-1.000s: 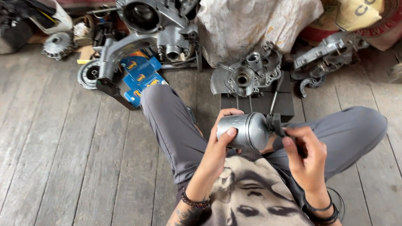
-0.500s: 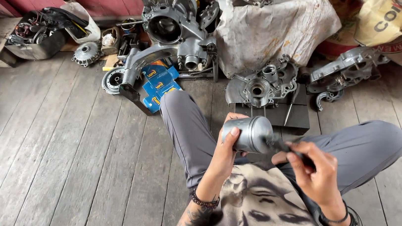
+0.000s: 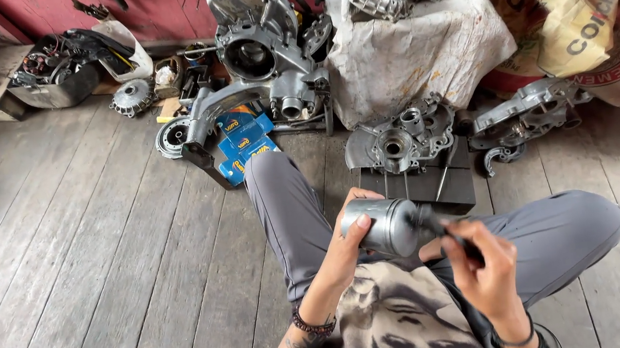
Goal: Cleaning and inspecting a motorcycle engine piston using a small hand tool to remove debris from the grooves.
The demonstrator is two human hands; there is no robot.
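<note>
Over a plank floor (image 3: 91, 281) strewn with engine casings (image 3: 402, 137), the left hand (image 3: 350, 231) grips a grey cylinder (image 3: 384, 226) above the lap, steadying it while the right hand (image 3: 484, 263), closed around a dark tool (image 3: 447, 232), works its end.

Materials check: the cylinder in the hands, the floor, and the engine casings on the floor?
Cylinder in the left hand: looks like metal, smooth grey satin finish with soft highlights; possibly painted. Floor: bare weathered wood planks, grain and gaps visible. Engine casings: apparently cast aluminium, dull silver-grey, ribbed and bored, grimy. The right hand holds a dark slim tool; material unclear.
</note>
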